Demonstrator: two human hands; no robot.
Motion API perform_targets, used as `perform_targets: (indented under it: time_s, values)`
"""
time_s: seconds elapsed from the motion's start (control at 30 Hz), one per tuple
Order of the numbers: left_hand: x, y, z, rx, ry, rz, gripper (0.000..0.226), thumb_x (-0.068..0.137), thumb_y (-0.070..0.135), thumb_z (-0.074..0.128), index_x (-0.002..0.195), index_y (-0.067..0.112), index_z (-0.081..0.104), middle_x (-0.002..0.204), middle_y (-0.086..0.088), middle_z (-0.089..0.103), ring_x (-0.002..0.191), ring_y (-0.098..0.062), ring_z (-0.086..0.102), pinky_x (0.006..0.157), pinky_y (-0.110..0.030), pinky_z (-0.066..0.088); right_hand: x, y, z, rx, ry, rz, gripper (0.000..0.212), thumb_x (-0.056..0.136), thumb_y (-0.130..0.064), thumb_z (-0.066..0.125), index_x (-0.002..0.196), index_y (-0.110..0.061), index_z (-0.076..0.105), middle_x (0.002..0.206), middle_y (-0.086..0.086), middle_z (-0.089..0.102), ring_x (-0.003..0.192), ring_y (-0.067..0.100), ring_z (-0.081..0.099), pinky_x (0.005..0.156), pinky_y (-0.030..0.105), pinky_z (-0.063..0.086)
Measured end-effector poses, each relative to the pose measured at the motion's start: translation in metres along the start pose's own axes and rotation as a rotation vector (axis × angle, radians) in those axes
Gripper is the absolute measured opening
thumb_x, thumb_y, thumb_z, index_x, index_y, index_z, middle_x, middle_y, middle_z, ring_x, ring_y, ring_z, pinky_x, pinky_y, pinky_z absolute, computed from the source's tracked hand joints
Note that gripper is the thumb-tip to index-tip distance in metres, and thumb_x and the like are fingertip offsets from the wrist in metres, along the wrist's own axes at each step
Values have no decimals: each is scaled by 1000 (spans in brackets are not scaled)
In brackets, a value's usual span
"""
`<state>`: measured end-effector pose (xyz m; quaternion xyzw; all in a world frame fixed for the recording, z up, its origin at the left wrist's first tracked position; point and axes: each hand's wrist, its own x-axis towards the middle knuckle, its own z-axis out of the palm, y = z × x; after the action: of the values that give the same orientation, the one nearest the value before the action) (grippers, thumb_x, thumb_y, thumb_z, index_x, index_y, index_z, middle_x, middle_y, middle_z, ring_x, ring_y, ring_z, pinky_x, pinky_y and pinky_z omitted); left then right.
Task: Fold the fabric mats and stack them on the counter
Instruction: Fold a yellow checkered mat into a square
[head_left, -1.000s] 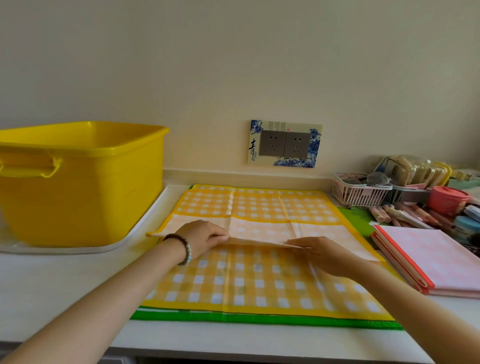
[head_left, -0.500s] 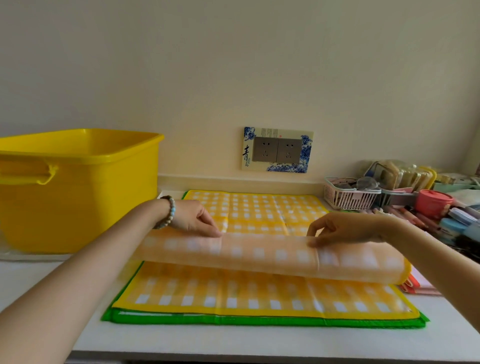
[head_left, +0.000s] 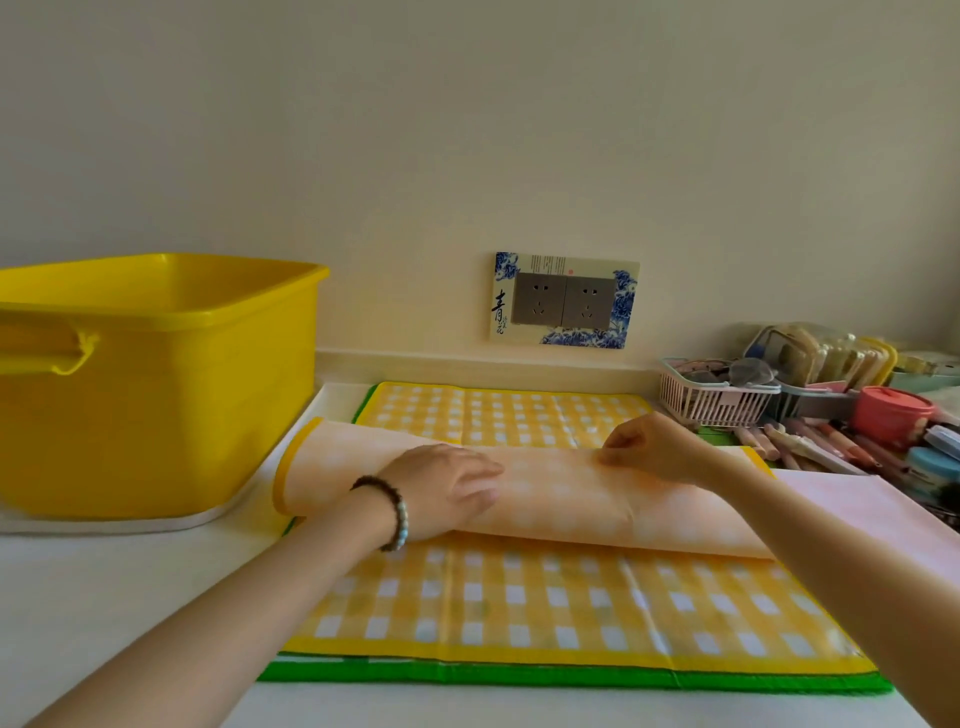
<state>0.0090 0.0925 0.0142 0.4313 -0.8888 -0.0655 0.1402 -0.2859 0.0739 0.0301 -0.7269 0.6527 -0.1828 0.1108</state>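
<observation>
Mid-fold on the yellow mat (head_left: 519, 603), spread over a green mat (head_left: 571, 675) on the counter (head_left: 130, 597). Pinching the turned-over pale flap with the right hand (head_left: 654, 447); resting on it with the left hand (head_left: 447, 488), hands apart, grip underneath hidden. Next, probably: square the flap to the borders, then press flat.

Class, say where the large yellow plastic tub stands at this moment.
In the head view the large yellow plastic tub stands at the far left of the white counter, left of the yellow checked fabric mat.
</observation>
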Motion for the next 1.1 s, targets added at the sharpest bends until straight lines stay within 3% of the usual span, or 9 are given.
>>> perform_targets:
  time_s: [0.1, 0.23, 0.37, 0.6, 0.77, 0.93, 1.1]
  values:
    - [6, -3, 9, 106, -53, -47, 52, 92, 56, 40, 139, 34, 39, 147, 13, 37, 136, -9, 31, 114, -28, 19, 15, 9, 18, 5, 47, 109, 17, 80, -34, 72, 65, -35, 64, 80, -5, 67, 83, 18, 64, 76, 30, 51]
    - [15, -10, 23, 118, -92, -101, 55, 92, 59, 33, 141, 35, 35, 149, 13, 35, 137, -11, 29, 114, -28, 18, 24, 14, 35, -13, 98, 198, 10, 83, -34, 68, 74, -35, 63, 84, -8, 60, 93, 17, 56, 77, 23, 38]
    - [24, -16, 36, 109, -135, -128, 53, 94, 56, 30, 142, 32, 34, 150, 11, 33, 137, -12, 29, 113, -30, 19, 33, 23, 47, -19, 128, 252, 8, 84, -38, 65, 76, -37, 62, 88, -8, 60, 111, 25, 48, 89, 28, 38]
    - [30, -22, 53, 116, -179, -178, 57, 96, 54, 23, 148, 30, 19, 156, 12, 13, 144, -11, 10, 117, -37, 9, 38, 19, 53, -106, 273, 150, 14, 90, -28, 59, 101, -24, 67, 108, -3, 66, 110, 22, 52, 107, 34, 24]
    - [30, -24, 58, 84, -169, -215, 57, 96, 53, 23, 148, 30, 16, 157, 13, 7, 145, -12, 5, 117, -39, 6, 34, 8, 63, -8, 393, 83, 22, 90, -30, 60, 109, -22, 66, 115, -1, 66, 109, 21, 57, 97, 34, 36]
    - [29, -21, 61, 74, -162, -228, 57, 97, 53, 22, 148, 30, 14, 157, 11, 5, 145, -11, 3, 117, -39, 3, 16, -32, 86, 46, 249, -3, 27, 93, -31, 52, 117, -23, 63, 125, -3, 61, 115, 18, 56, 94, 28, 38]
    - [28, -22, 64, 93, -147, -224, 58, 97, 53, 20, 149, 29, 13, 158, 10, 5, 145, -11, 2, 117, -40, 3, 9, -54, 113, -165, 25, -57, 47, 96, -40, 29, 139, -24, 41, 148, -5, 38, 136, 15, 34, 111, 31, 25]
